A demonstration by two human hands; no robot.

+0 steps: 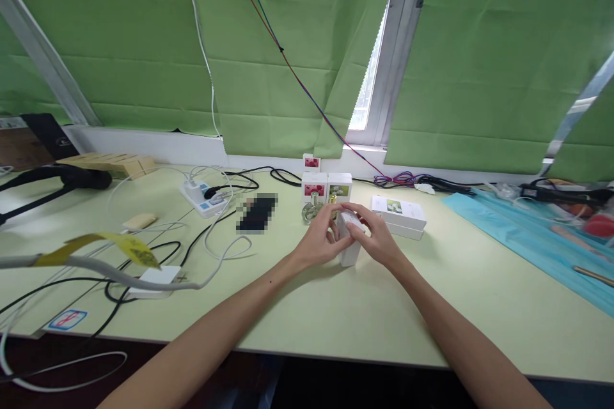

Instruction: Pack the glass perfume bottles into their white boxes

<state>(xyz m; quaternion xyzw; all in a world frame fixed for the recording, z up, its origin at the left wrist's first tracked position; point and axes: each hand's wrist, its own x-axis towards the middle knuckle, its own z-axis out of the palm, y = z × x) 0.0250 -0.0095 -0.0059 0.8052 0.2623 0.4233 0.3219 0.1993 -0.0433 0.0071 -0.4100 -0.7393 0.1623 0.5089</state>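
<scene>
A small white box point(349, 257) stands upright on the pale table, with both of my hands closed around its upper part. My left hand point(320, 238) grips it from the left, fingers along the far side and thumb on the near face. From the right, my right hand point(375, 234) holds the top, its thumb over the upper face. Just behind my left hand is a round glass bottle point(311, 212), partly covered. Two white boxes with flower pictures stand behind it, one red point(314, 184) and one green point(339, 186). A longer white box point(398, 214) lies to the right.
A white power strip point(204, 201) with plugs and tangled cables spreads over the left side. A blurred dark object point(258, 212) lies nearby, with a white adapter point(156, 281) nearer the front. Blue plastic sheeting point(518, 230) covers the right. Green curtains point(288, 96) hang behind.
</scene>
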